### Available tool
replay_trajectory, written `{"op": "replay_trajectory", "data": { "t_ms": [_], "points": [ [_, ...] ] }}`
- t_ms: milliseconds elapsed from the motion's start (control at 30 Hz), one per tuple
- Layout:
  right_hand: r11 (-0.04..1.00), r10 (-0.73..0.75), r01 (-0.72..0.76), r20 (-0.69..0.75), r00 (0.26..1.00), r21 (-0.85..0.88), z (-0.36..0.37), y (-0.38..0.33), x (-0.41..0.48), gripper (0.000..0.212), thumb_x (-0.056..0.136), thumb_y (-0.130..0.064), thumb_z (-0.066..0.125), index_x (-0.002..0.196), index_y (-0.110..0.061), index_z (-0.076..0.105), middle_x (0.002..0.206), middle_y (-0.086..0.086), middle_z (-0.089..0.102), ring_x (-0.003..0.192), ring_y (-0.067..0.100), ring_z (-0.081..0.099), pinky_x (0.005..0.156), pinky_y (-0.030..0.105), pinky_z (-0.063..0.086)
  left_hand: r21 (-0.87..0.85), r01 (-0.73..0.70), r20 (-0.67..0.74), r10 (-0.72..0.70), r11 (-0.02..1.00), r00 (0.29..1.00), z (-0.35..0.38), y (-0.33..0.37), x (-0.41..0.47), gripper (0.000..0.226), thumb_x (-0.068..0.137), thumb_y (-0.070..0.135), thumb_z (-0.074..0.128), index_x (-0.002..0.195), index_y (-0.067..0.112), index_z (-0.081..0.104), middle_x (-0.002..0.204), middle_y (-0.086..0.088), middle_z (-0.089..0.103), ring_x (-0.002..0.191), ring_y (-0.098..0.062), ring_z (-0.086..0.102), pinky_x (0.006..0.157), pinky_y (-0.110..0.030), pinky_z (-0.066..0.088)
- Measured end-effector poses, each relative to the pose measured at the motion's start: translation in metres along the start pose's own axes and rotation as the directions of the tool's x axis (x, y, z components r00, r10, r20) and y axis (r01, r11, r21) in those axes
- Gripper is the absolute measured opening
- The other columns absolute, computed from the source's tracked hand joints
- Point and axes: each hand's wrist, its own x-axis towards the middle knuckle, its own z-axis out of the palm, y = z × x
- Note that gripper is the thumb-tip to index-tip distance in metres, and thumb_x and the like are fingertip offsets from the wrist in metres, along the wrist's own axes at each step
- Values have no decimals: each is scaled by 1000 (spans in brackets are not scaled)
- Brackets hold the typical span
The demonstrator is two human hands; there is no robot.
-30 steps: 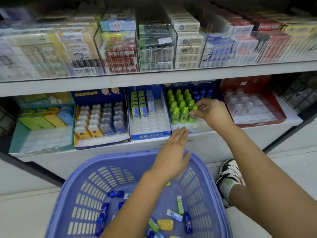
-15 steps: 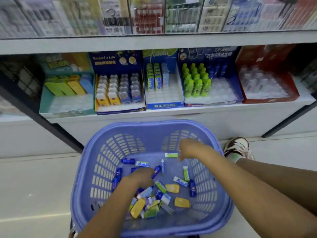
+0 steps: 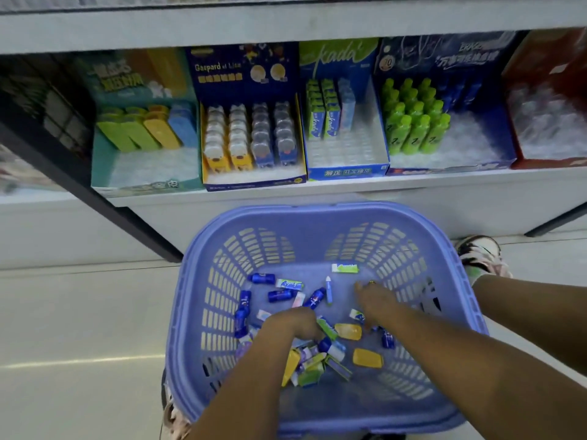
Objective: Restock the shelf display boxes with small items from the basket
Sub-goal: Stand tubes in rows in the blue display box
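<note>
My left hand curls onto the small items heaped in the middle of the basket; my right hand is beside it, nearer the far wall; whether either holds one, I cannot tell

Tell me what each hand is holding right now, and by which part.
It cannot be told. The left hand digs fingers-down into the pile of small items in the basket; the right hand reaches in beside it. Neither grip shows.

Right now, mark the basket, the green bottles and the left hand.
basket (image 3: 317, 208): head view, far rim.
green bottles (image 3: 416, 134): head view, body of a front-row bottle.
left hand (image 3: 292, 324): head view, back of the hand.
</note>
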Motion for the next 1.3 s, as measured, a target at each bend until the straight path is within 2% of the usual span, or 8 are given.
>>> {"op": "replay_trajectory", "data": {
  "t_ms": [267,367,467,633,833,967,1133,1300],
  "points": [
    [954,80,-63,-47,996,294,3,-6,15,62,98,-30,44,147,-1,18,143,25,36,123,38,46,99,43,41,-118,7,3,-7,993,1000,1,-4,7,32,90,32,56,103,3,60,103,-19,59,102,-31,58,76,-36,44],
    [916,2,-5,9,1000,402,-19,-7,-6,30,90,-23,60,116,-13,49,120,15,51,106,27,53,83,32,43,-177,3,-26,-8,984,1000,-2,-2,2,27,90,32,55,80,6,55,75,-14,50,74,-28,54,65,-36,41],
    [830,-123,103,0,992,549,-42,-13,-18,24,83,-20,68,91,-17,45,86,6,53,75,19,52,65,28,42,-315,-74,-117,38,946,992,-17,5,-8,38,90,40,56,69,12,45,65,-4,40,61,-19,41,57,-30,31],
    [328,-227,238,-168,959,914,-83,-31,-56,21,83,-17,70,86,-17,49,65,4,56,58,13,53,58,24,49,-730,-357,-368,105,583,924,-52,24,-37,14,88,15,66,90,1,64,79,-14,62,63,-8,62,73,-31,54],
    [187,-152,494,-471,869,849,-133,-42,-102,18,81,-24,71,86,-15,57,62,6,56,50,13,53,50,21,47,-801,-497,-456,197,333,868,-103,26,-106,24,93,5,55,111,-10,60,103,-19,66,84,-17,69,76,-24,58],
    [-78,-207,577,-580,788,813,-164,-41,-130,17,79,-10,68,84,-17,53,72,12,59,57,16,57,59,26,47,-807,-579,-541,252,112,803,-121,27,-142,24,96,9,49,115,0,61,104,-12,69,89,-19,71,80,-26,58],
    [-275,-199,608,-663,722,745,-181,-36,-145,43,87,6,54,121,-20,51,103,17,70,83,19,69,74,24,55,-724,-674,-687,71,-146,723,-128,28,-155,23,99,17,46,110,5,62,101,-13,72,91,-23,71,74,-26,58],
    [-248,-93,615,-650,754,749,-189,-40,-145,16,93,-6,52,102,-9,64,91,9,72,77,14,67,70,22,52,-682,-727,-724,-67,-82,686,-131,30,-155,26,100,24,43,99,12,66,72,-3,67,58,-11,64,56,-20,52]
  ]
}}
